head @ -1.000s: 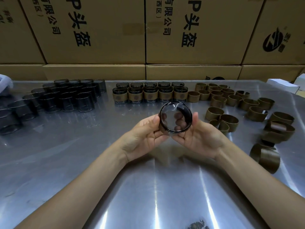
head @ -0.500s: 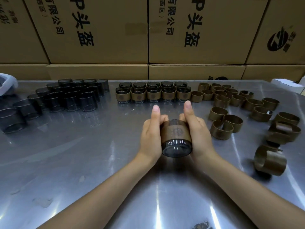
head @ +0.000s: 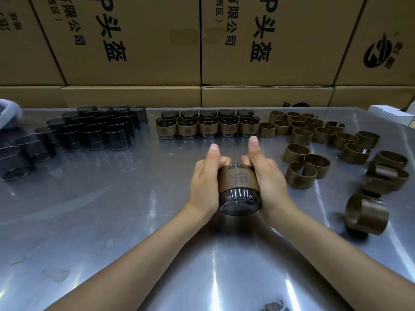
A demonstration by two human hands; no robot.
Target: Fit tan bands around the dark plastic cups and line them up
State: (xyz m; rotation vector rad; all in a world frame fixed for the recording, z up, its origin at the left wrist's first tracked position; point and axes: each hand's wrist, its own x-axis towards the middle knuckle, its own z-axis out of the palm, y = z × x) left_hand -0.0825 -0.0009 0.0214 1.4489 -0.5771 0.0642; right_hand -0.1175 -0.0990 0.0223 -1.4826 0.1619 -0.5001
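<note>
Dark translucent plastic cups (head: 94,133) crowd the shiny steel counter (head: 112,209) at ten o'clock, under tall printed cardboard boxes (head: 125,41). Loose tan bands (head: 318,142) scatter toward two o'clock; banded cups (head: 207,126) line up at twelve. At centre, left hand (head: 205,182) and right hand (head: 268,180) grip one banded cup (head: 239,189) on its side, fingers curled behind it, thumbs raised.

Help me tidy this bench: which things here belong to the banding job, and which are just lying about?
Job:
- dark plastic cup with tan band, gripped by left hand and right hand
- finished banded cups
- unbanded dark cups
- loose tan bands

Lying about:
- cardboard boxes
- small white box
</note>
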